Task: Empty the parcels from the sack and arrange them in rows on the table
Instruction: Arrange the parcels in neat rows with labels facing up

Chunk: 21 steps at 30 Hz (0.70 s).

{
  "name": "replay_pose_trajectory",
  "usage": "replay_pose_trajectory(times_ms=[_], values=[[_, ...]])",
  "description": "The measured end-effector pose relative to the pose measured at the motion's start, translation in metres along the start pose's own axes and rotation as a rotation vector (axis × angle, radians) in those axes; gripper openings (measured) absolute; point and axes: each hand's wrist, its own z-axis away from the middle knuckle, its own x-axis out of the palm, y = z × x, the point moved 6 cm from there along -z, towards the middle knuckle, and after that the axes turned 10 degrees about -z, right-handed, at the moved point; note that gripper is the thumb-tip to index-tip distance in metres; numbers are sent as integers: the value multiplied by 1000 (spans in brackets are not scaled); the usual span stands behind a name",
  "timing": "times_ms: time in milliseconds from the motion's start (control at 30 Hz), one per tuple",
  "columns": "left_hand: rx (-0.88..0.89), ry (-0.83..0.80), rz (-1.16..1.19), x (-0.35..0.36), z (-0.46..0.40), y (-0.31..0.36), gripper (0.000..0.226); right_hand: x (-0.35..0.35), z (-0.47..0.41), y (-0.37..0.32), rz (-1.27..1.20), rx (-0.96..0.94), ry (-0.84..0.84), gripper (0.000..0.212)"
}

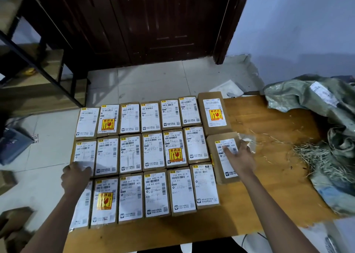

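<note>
From the head view, your right hand (239, 154) lies flat with fingers straight on the label of the last parcel (223, 156), which sits slightly askew at the right end of the middle row, probably so you can slide it square against its neighbours. Your left hand (75, 174) rests with fingers loosely bent on the leftmost parcel (84, 152) of that row, seemingly bracing the block. The parcels are brown cartons with white barcode labels, some with yellow fragile stickers, lying in three rows on the worktop (269, 122), while the sack (317, 99) slumps crumpled at the far right.
</note>
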Motion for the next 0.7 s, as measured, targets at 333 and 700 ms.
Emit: replay_pose_trajectory(times_ms=[333,700], values=[[78,-20,-31,2,-14,-10,46,-6,-1,-2,-39,6,-45,82],[91,36,137,-48,-71,56,56,3,-76,-94,-36,-119,-153,77]])
